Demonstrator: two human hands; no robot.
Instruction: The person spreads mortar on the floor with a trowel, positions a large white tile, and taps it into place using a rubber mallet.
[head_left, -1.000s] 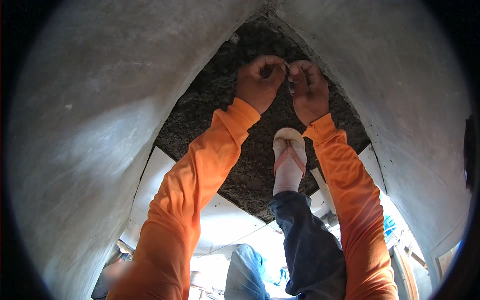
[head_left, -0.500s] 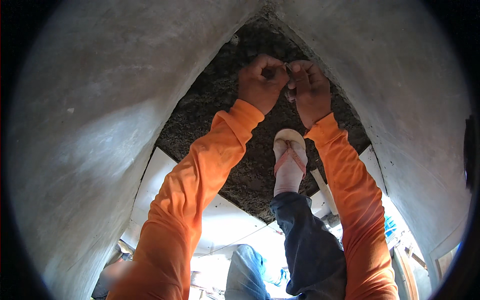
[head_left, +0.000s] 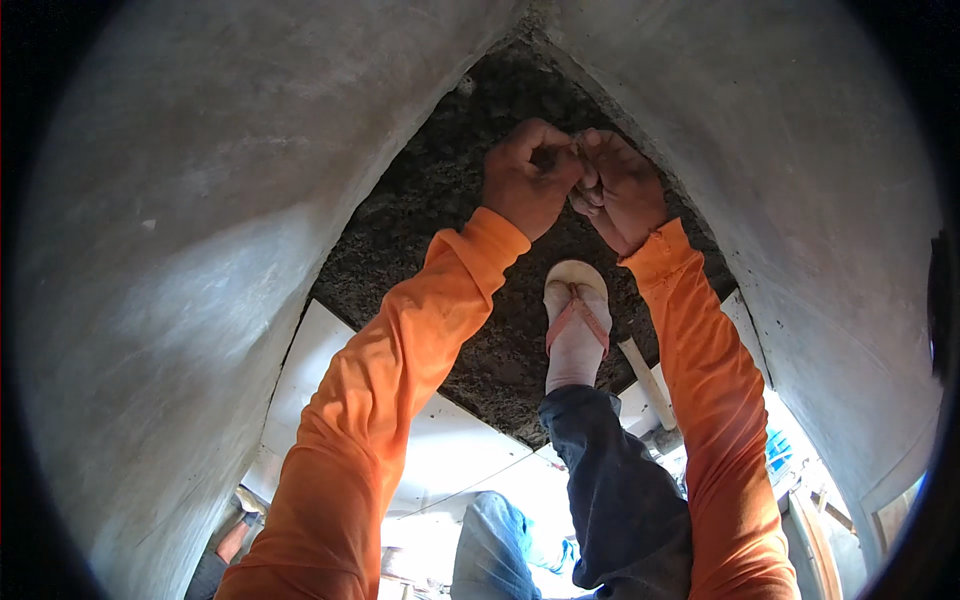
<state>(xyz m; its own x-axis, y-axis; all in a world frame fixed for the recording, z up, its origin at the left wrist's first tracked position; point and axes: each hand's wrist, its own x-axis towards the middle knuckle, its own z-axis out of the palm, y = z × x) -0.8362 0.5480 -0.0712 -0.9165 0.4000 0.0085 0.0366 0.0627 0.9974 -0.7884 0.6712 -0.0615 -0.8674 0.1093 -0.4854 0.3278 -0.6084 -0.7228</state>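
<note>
My left hand point(head_left: 528, 178) and my right hand point(head_left: 628, 192) meet at the fingertips above a dark, rough patch of bare floor point(head_left: 400, 225), close to the corner. The left thumb and forefinger are pinched together in a ring. My right fingers are curled, with the thumb pressed against them, touching the left fingertips. Whatever lies between the fingertips is too small and too covered to name. Below the hands, my foot in a flip-flop point(head_left: 577, 315) stands on the dark patch. Beside it lies a hammer-like tool with a pale wooden handle point(head_left: 648, 382), partly behind my right sleeve.
Grey plastered walls rise close on the left point(head_left: 200, 230) and right point(head_left: 800, 200), joining at the far corner. Pale floor tiles point(head_left: 450, 445) border the dark patch on the near side. A person's arm point(head_left: 235, 537) shows at the lower left, and a wooden board point(head_left: 815, 545) at the lower right.
My right hand has turned and shifted slightly nearer and to the right, its fingers curling more. My left hand has moved a little to the right. The fingertips stay together.
</note>
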